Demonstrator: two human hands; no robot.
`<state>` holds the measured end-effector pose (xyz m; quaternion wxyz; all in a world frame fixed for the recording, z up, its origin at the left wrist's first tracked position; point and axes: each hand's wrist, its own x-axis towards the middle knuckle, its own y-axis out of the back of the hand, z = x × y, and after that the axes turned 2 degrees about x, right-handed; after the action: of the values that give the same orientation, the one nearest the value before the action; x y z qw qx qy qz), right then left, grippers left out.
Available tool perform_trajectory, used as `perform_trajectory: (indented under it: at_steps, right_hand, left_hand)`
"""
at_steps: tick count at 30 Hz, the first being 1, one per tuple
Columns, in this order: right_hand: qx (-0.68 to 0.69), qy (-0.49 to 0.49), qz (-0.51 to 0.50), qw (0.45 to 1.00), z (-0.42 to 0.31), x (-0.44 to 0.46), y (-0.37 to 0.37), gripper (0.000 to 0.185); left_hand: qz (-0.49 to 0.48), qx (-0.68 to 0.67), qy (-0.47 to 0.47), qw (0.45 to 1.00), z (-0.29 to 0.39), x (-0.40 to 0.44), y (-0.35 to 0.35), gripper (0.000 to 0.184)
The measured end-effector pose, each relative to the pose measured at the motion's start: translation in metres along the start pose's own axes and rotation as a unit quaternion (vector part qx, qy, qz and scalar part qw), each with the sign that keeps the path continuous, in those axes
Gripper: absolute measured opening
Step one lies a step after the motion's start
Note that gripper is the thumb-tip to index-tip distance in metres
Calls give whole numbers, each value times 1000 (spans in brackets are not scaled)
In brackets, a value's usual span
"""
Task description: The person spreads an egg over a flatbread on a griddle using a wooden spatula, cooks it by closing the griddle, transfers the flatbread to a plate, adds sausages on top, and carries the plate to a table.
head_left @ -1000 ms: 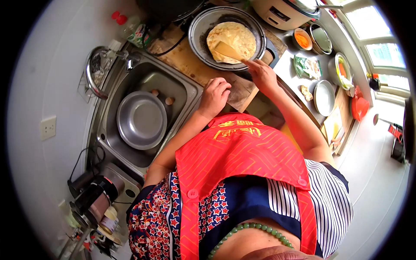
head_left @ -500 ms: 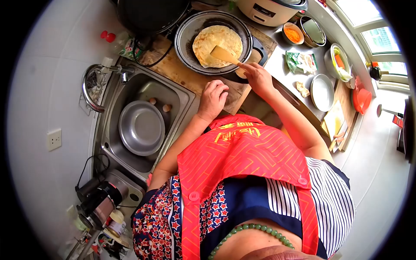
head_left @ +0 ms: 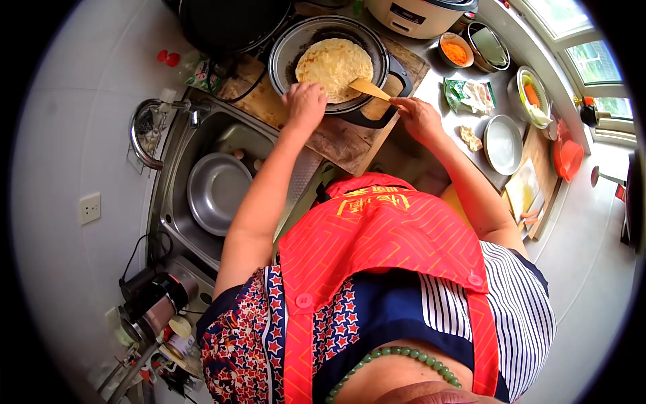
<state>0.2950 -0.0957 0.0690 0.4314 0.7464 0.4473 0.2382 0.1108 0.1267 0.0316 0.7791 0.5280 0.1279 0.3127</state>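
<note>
In the head view a round browned flatbread [head_left: 331,64] lies in the electric pan [head_left: 282,59], which has a dark handle loop on the right. My right hand [head_left: 418,116] is closed around the handle of a wooden spatula [head_left: 371,89]. The spatula's flat tip meets the flatbread's lower right edge. My left hand [head_left: 306,106] reaches over the near left rim of the pan, its fingers bent together beside the flatbread's lower left edge. Whether those fingertips pinch the edge is hidden.
A wooden board [head_left: 343,145] lies under the pan. To the left is the sink [head_left: 171,209] holding a metal basin [head_left: 219,194]. A rice cooker [head_left: 407,19], a bowl of orange shreds [head_left: 456,51], a green packet [head_left: 469,96] and a metal plate [head_left: 503,145] stand on the right.
My left hand has moved up and left, from the board to the pan's near rim. My right hand and the spatula have shifted right, off the flatbread's middle to its edge.
</note>
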Motion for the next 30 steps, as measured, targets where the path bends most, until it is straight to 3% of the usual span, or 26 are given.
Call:
perform_trajectory:
  at_steps: [6,18,20,23,26,30]
  right_hand:
    - [11,-35,-12,999,-8,-2,-8,29]
    - [92,-20,14,995,-24,-9,-31,29]
    - [100,-1,38,994,-26,-6,-26,29]
    - [101,-46,30,993,-21,8,-16,31]
    - [34,2,60,998,-19,40,-8,30]
    - [-27,56,42,997,-35,108,-1,33]
  left_hand:
    - [-65,152,-3,986,-8,28,-11,29]
    - [-65,172,-15,983,-23,52,-2,32]
    - [3,135,-50,990,-24,52,-2,29]
    - [98,55,-98,989,-15,35,-3,25]
    - [64,-7,-72,995,7,11,4,26]
    - [110,-55,-90,988,29,-10,6,24]
